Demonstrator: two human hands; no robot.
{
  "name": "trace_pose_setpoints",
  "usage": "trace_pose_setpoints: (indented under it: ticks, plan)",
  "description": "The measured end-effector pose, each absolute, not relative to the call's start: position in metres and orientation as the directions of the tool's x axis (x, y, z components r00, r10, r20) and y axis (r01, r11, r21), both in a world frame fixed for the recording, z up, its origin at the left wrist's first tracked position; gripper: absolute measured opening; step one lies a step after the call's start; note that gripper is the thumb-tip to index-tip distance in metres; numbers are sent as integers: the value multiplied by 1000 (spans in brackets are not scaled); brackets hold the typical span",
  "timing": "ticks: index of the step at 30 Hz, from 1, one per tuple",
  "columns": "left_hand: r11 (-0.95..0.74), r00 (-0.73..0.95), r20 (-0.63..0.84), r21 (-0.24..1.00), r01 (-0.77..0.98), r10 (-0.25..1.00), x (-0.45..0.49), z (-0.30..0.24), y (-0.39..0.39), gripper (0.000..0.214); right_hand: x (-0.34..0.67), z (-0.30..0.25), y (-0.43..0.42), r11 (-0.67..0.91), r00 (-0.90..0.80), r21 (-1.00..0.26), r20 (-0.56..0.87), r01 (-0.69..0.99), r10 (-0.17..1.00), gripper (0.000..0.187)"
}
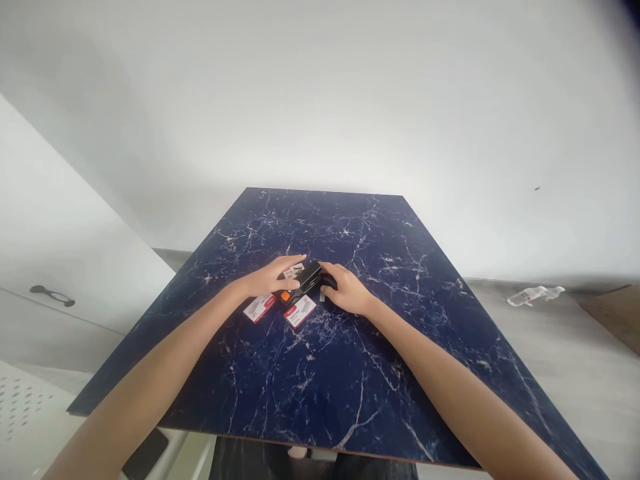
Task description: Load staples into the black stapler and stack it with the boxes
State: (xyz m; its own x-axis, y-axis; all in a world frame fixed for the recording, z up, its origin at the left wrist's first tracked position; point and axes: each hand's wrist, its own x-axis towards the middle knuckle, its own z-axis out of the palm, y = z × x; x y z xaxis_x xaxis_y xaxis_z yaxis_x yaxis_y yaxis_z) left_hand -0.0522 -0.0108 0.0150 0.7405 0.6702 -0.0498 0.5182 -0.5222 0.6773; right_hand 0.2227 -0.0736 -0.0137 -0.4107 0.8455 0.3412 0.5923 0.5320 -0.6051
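A black stapler (pixel 309 273) with an orange piece (pixel 285 295) at its near end lies slantwise in the middle of the table. My left hand (pixel 267 277) reaches over it from the left, thumb against its side and fingers stretched toward its far end. From the right, the curled fingers of my right hand (pixel 347 291) grip its dark, rounded side, partly hidden by the hand. Small red-and-white boxes lie close by: one box (pixel 259 308) below my left hand, another box (pixel 300 311) just in front of the stapler, and a pale box (pixel 294 271) partly under my left fingers.
The dark blue marbled table (pixel 310 373) stands against a white wall (pixel 320 93). A white cabinet with a dark handle (pixel 53 295) is at the left. Clear plastic packaging (pixel 535 295) and a brown cardboard piece (pixel 615 313) lie on the floor at the right.
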Motion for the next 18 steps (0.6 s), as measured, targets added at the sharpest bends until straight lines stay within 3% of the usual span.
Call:
trace_pose_setpoints:
  ticks: [2,5,9,14,18]
  plan:
    - [-497,756,-110,692,524,645,-57,19,-8,90,223,-14,-72,525,-415,-621,328,582,848,54]
    - [-516,776,-136,674,528,616,-60,24,-4,101,223,-12,-72,485,-381,-648,308,587,872,39]
    - [-526,748,-128,635,566,651,-60,27,-4,91,223,-11,-70,461,-358,-634,294,621,886,22]
    - [-546,603,126,594,591,788,-54,13,-6,55,224,-16,-67,340,-177,-689,298,640,938,12]
    - [-609,574,259,542,579,776,-53,-1,-3,51,223,-19,-69,316,-123,-695,313,646,942,11]
